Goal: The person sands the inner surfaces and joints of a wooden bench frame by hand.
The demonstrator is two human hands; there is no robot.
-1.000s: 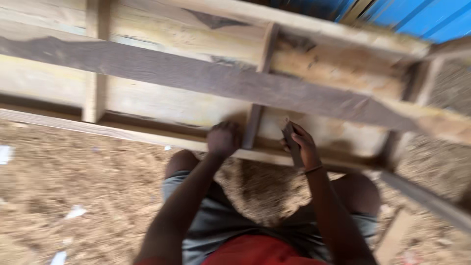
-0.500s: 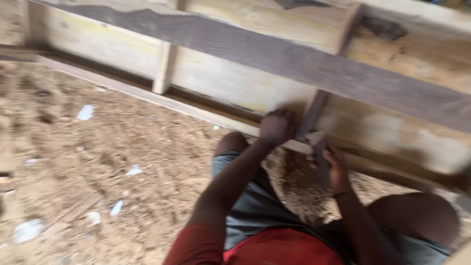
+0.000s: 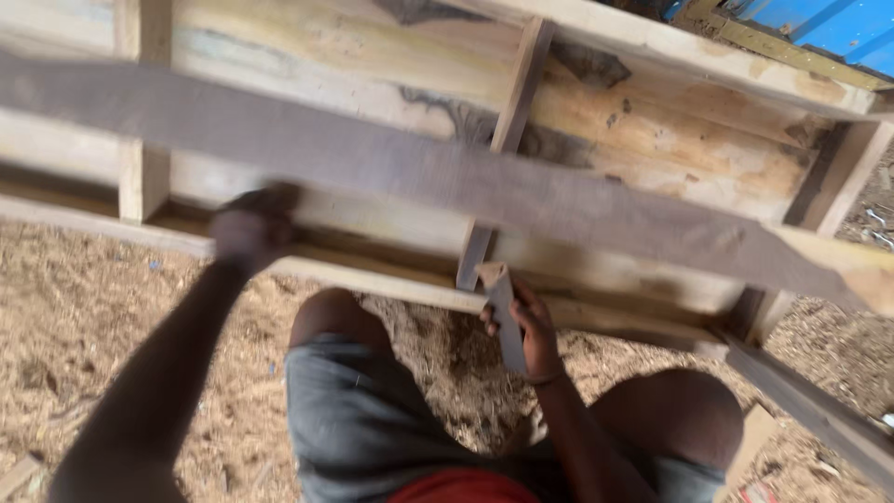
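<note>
I look down at a large pale wooden frame [image 3: 652, 149] lying on sawdust, with my knees against its near rail. My left hand [image 3: 250, 226] is blurred and rests closed on the near rail, left of a short upright slat [image 3: 507, 140]. My right hand [image 3: 531, 326] grips a short dark flat wooden piece [image 3: 501, 307], its top end touching the near rail just beside the slat's foot. A long dark plank [image 3: 447, 182] lies diagonally across the frame above both hands.
Sawdust and wood shavings [image 3: 84, 307] cover the ground, with scraps at the lower left. Another dark board [image 3: 810, 401] juts out at the lower right. A blue sheet [image 3: 838, 28] shows at the top right corner.
My left hand has slid left along the near rail, away from the slat. The right hand still holds the dark piece near the slat's foot. The view has swung about.
</note>
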